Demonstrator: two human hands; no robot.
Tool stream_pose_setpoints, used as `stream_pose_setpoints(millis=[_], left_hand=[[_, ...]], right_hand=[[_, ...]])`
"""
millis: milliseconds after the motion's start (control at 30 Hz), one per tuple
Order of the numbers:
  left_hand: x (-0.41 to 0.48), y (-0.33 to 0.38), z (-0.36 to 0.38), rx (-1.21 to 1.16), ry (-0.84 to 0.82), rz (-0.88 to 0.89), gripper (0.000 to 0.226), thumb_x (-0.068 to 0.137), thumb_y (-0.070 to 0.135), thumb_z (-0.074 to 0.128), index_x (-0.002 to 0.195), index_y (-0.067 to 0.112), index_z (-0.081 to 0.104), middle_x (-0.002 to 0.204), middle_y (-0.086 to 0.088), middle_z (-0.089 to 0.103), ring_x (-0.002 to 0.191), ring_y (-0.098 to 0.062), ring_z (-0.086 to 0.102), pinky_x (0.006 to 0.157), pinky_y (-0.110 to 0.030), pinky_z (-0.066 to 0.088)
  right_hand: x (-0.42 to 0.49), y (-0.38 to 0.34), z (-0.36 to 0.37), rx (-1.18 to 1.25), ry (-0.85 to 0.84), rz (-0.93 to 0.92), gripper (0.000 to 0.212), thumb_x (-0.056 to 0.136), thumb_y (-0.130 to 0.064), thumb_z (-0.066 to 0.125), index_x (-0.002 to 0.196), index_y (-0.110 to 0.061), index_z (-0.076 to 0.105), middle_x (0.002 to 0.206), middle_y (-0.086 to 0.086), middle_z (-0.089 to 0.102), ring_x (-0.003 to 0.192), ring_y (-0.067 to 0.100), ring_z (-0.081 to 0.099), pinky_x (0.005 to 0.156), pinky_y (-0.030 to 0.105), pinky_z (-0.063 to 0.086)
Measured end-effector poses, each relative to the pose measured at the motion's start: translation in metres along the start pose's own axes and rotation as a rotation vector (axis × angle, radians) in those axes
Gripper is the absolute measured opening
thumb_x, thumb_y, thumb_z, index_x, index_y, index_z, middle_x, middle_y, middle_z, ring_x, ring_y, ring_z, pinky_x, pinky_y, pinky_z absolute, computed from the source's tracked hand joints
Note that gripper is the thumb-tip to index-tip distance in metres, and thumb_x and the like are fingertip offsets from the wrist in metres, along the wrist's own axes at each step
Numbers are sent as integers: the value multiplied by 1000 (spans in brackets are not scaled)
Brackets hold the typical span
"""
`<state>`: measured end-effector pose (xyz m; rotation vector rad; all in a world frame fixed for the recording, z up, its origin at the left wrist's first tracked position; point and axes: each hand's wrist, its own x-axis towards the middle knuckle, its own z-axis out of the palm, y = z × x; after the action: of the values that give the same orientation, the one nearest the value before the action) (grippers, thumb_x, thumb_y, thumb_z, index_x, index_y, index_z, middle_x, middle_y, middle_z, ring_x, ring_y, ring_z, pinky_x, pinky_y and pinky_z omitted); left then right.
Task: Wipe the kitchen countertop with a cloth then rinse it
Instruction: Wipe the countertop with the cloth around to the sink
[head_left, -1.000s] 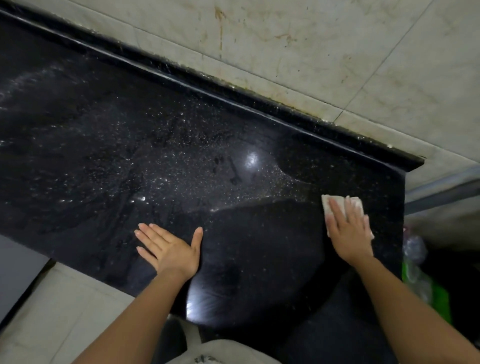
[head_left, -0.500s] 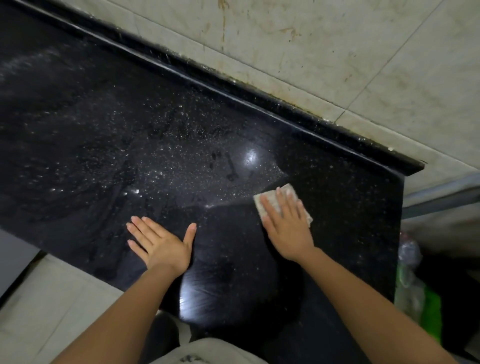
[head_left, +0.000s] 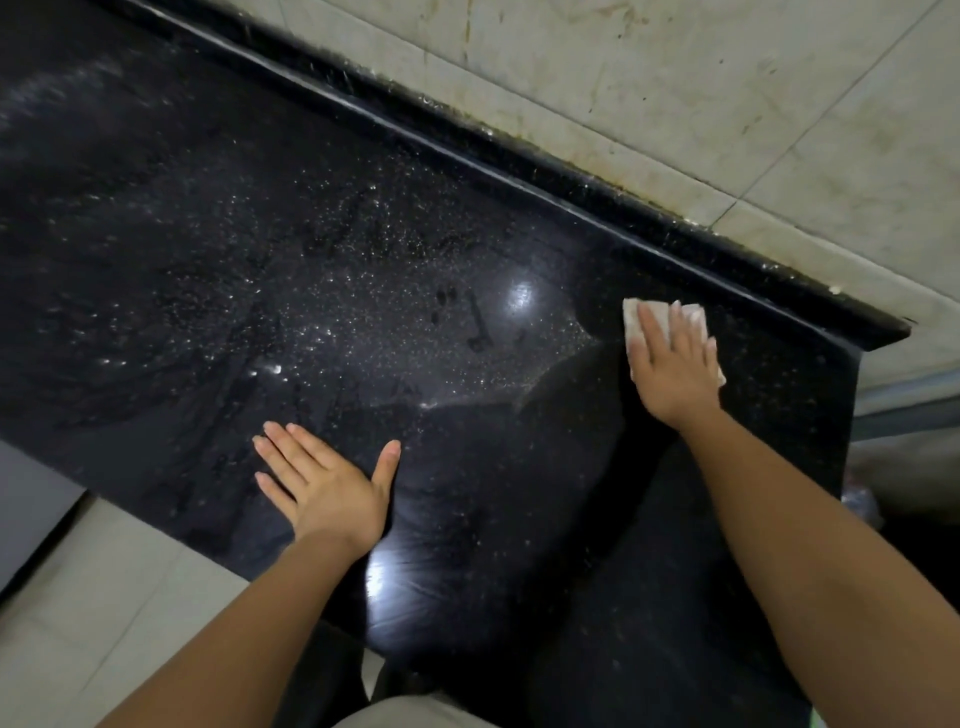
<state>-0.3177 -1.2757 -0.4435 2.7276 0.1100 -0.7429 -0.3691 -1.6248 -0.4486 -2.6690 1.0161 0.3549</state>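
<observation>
One black, glossy, speckled stone countertop (head_left: 363, 249) is being viewed from above, running from the far left to the near right, with one raised black lip (head_left: 519, 171) along its far edge where it is met by the pale, stained tiled wall (head_left: 727, 104). One small, whitish, folded cloth (head_left: 691, 317) is being pressed flat onto the countertop near its right end, just on the near side of the raised lip. The cloth is being covered by the right hand (head_left: 675, 364), which is being held open with its palm down and its fingers (head_left: 652, 325) stretched toward the wall; only the far edge and two side corners of the cloth are being left showing. The left hand (head_left: 327, 483) is being laid flat and empty on the countertop near the front edge, well apart from the cloth, with four fingers spread toward the far left and the thumb (head_left: 387, 462) pointing toward the wall. Two bare forearms are being extended from the near edge of the view. Many fine, pale droplets or specks are being shown across the middle and left of the stone, too many to be counted, while the surface around and nearer than the right hand is looking darker and smoother. Two bright reflections of light are being cast on the stone, one (head_left: 519, 296) left of the cloth and one (head_left: 384, 577) beside the left wrist. Pale floor tiles (head_left: 104, 597) are being seen at the near left.
</observation>
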Motion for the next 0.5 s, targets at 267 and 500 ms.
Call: stream_pose_setpoints(millis=[267, 500], left_hand=[[0, 0, 2, -3, 27, 12, 110, 82, 73, 24, 142, -7, -21, 151, -22, -29, 138, -32, -31, 112, -48, -17], [1, -1, 3, -14, 42, 17, 110, 81, 73, 24, 142, -7, -20, 151, -22, -29, 138, -32, -31, 112, -48, -17]], right_hand=[[-10, -40, 14, -16, 15, -28, 56, 100, -47, 11, 152, -33, -4, 161, 7, -12, 147, 24, -15, 116, 42, -13], [-83, -44, 41, -232, -79, -574, 56, 95, -56, -4, 148, -39, -10, 158, -2, -16, 146, 20, -18, 116, 37, -16]])
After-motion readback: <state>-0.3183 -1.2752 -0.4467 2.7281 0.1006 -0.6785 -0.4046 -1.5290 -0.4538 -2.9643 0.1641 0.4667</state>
